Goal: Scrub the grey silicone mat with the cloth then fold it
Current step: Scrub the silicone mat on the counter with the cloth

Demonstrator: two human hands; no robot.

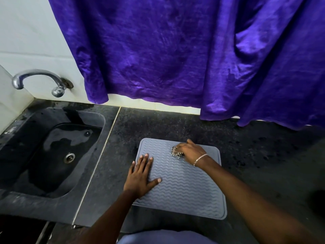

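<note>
The grey silicone mat [182, 182] lies flat on the dark speckled stone counter [255, 155], close to the near edge, just in front of me. It is a rounded-corner rectangle with a raised rim and rows of wavy ridges across its face. Its long axis runs away from me toward the wall, leaning slightly to the left at the far end; I cannot be sure how far the wide lens bends that.

My left hand [140, 176] rests palm-down on the mat's left edge, fingers straight and spread, thumb out to the right, gripping nothing. My right hand [190, 152] sits on the far right part of the mat, fingers curled over a small bunched cloth with dark and pale stripes [175, 152], pressing it onto the ridges. Most of the cloth is hidden under the fingers, so its weave and full shape are hard to read. A thin metal chain bracelet [199, 159] circles that wrist.

To the left, across a pale seam, a black sink [98, 120] is set into the counter, with a round metal drain [69, 157] and wet patches. A curved chrome tap [40, 80] projects from the white wall [26, 41] above it. A crumpled purple curtain [175, 50] hangs behind, its hem touching the counter at right.
</note>
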